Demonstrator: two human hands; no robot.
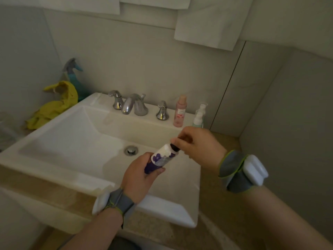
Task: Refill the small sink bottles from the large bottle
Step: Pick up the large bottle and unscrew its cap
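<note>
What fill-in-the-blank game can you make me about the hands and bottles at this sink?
The left hand holds a bottle with ____ flowers on it.
The right hand pinches that bottle's dark ____.
The pink bottle stands on the sink rim, to the ____ of the faucet.
Missing words: purple, cap, right.

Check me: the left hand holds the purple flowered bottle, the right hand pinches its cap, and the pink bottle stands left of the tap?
One slip: the head view shows the pink bottle right of the tap, not left. The left hand does hold the purple flowered bottle, and the right hand pinches its cap.
</note>
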